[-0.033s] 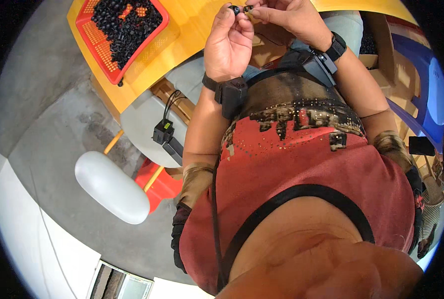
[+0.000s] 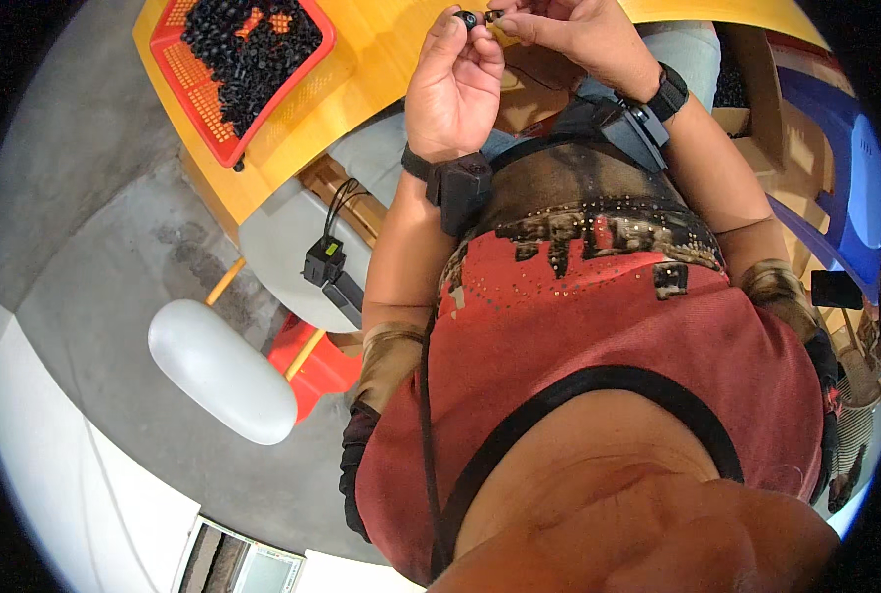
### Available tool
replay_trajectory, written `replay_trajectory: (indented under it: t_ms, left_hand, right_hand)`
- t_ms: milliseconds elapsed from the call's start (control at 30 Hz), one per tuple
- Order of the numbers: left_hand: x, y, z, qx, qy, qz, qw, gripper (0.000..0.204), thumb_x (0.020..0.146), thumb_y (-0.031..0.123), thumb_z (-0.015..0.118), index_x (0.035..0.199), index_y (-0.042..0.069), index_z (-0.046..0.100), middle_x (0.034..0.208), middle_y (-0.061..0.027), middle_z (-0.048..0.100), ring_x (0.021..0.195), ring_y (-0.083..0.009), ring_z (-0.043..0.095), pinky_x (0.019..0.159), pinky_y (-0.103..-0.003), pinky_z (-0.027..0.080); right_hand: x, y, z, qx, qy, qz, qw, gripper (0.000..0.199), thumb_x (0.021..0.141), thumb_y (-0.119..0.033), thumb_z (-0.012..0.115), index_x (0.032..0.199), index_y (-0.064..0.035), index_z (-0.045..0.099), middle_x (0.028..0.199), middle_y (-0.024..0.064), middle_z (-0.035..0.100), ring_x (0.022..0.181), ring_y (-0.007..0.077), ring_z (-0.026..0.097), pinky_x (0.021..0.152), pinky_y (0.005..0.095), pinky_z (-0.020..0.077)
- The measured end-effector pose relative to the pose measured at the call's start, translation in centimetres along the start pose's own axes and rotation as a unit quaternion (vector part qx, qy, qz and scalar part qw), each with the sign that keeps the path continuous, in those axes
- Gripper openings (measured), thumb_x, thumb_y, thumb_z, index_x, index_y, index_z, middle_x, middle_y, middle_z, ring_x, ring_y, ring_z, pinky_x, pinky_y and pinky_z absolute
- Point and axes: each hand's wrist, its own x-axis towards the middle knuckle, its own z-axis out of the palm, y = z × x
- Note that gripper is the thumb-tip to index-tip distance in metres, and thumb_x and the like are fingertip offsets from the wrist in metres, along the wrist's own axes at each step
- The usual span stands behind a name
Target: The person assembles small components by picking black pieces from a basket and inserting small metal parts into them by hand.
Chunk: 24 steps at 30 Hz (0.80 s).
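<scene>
At the top of the head view, my left hand [image 2: 457, 99] pinches a small round black part [image 2: 467, 19] with a hole in its face between thumb and fingertips. Just right of it, my right hand [image 2: 594, 40] grips a tiny dark piece with a brass-coloured glint [image 2: 494, 17] between thumb and finger. Both pieces are held close together, end toward end; whether they touch I cannot tell. My hands are above the near edge of the yellow table [image 2: 366, 59].
On the table's left stands a red mesh basket [image 2: 317, 40] of small black parts. A grey-white chair seat [image 2: 282, 247] and backrest [image 2: 223, 371] are at left. To the right are a blue plastic chair [image 2: 856, 188] and a cardboard box [image 2: 762, 119] holding black parts.
</scene>
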Motion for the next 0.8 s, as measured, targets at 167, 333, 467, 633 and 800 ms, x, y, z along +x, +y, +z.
replay_trajectory:
  t_ms: [167, 333, 467, 633, 800]
  left_hand:
    - [-0.3, 0.1, 0.2, 0.033, 0.109, -0.019, 0.993, 0.015, 0.100, 0.006, 0.056, 0.111, 0.003, 0.065, 0.103, -0.0061, 0.068, 0.091, -0.0153, 0.066, 0.082, -0.025, 0.055]
    - [-0.2, 0.0, 0.9, 0.019, 0.073, -0.037, 0.996, 0.016, 0.100, 0.007, 0.057, 0.112, 0.003, 0.065, 0.104, -0.0064, 0.069, 0.092, -0.0153, 0.066, 0.082, -0.025, 0.055]
    - [0.3, -0.2, -0.3, 0.014, 0.082, -0.030, 0.996, 0.016, 0.100, 0.006, 0.057, 0.113, 0.002, 0.065, 0.105, -0.0070, 0.069, 0.092, -0.0153, 0.066, 0.082, -0.025, 0.056]
    - [0.2, -0.4, 0.9, 0.041, 0.068, -0.027, 0.996, 0.016, 0.099, 0.005, 0.057, 0.113, 0.002, 0.065, 0.105, -0.0078, 0.069, 0.091, -0.0165, 0.067, 0.082, -0.026, 0.055]
    - [0.0, -0.2, 0.2, 0.070, 0.049, -0.010, 0.996, 0.017, 0.098, 0.004, 0.059, 0.113, 0.002, 0.066, 0.104, -0.0083, 0.070, 0.090, -0.0173, 0.067, 0.083, -0.026, 0.055]
  right_hand:
    - [0.0, -0.4, 0.3, -0.020, -0.020, -0.030, 0.999, 0.012, 0.093, -0.001, 0.066, 0.104, 0.0007, 0.065, 0.093, 0.0040, 0.070, 0.082, 0.0095, 0.065, 0.075, 0.0234, 0.0528]
    - [-0.1, -0.3, 0.1, -0.056, -0.012, -0.055, 0.997, 0.011, 0.093, -0.001, 0.066, 0.103, 0.0007, 0.066, 0.091, 0.0035, 0.070, 0.081, 0.0088, 0.064, 0.074, 0.0229, 0.0526]
    - [-0.1, -0.5, 0.2, -0.115, -0.002, -0.072, 0.991, 0.010, 0.092, -0.001, 0.067, 0.101, 0.0003, 0.066, 0.090, 0.0029, 0.070, 0.081, 0.0080, 0.063, 0.073, 0.0226, 0.0521]
    - [-0.2, -0.7, -0.1, -0.125, 0.006, -0.080, 0.989, 0.009, 0.091, -0.001, 0.068, 0.100, 0.0003, 0.066, 0.089, 0.0029, 0.070, 0.080, 0.0080, 0.063, 0.073, 0.0227, 0.0519]
    - [-0.2, -0.8, 0.2, -0.147, 0.002, -0.087, 0.985, 0.009, 0.090, -0.001, 0.068, 0.099, 0.0005, 0.066, 0.089, 0.0036, 0.070, 0.079, 0.0086, 0.063, 0.072, 0.0228, 0.0518]
